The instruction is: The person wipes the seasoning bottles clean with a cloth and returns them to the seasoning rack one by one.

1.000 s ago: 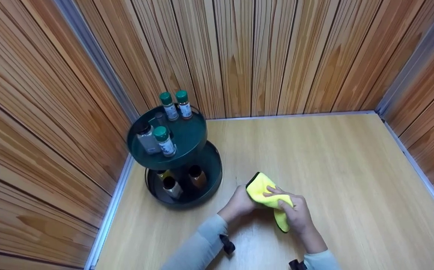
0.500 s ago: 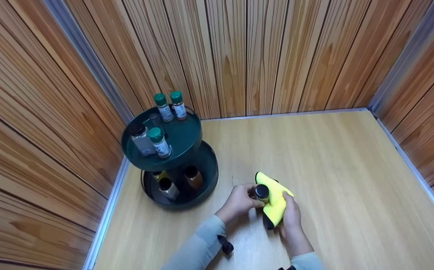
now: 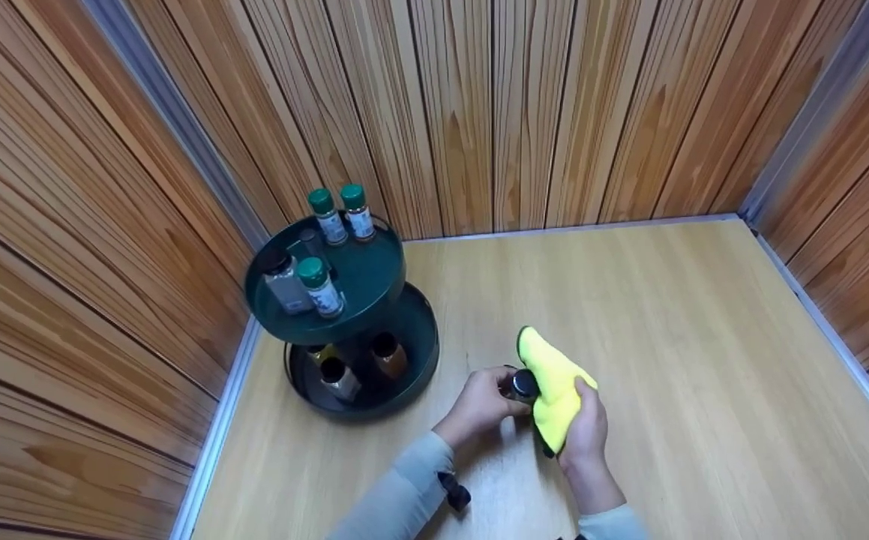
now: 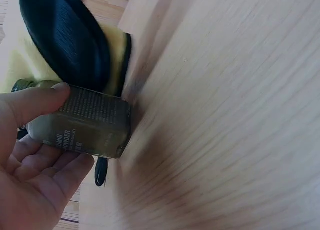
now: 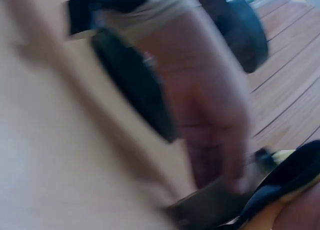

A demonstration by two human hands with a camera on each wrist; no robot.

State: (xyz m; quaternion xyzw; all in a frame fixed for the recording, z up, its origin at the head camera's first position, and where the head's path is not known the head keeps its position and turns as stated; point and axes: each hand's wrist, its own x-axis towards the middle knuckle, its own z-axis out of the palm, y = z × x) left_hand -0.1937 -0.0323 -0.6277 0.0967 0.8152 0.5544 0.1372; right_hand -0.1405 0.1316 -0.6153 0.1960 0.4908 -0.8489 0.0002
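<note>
My left hand point(image 3: 479, 403) grips a square spice jar point(image 4: 85, 121) with a dark cap, thumb on one side and fingers on the other in the left wrist view. White print on its label includes "POWDER". The jar is tilted, its cap towards the cloth. A yellow cleaning cloth point(image 3: 555, 386) with a dark backing and black edging is held in my right hand point(image 3: 588, 433), its thumb over the near side. The cloth touches the jar beside the cap. In the blurred right wrist view, part of the jar point(image 5: 212, 206) shows under the left fingers.
A dark green two-tier round rack point(image 3: 374, 274) stands at the left. Its upper tier holds several jars, such as a green-capped one point(image 3: 320, 287); the lower holds dark-capped jars point(image 3: 388, 356). Wood-panelled walls point(image 3: 471, 112) enclose the wooden tabletop point(image 3: 666, 315).
One second ago the cloth covered the jar. My right hand has since shifted with the cloth to the jar's right side, uncovering the cap. My left hand keeps its hold on the jar.
</note>
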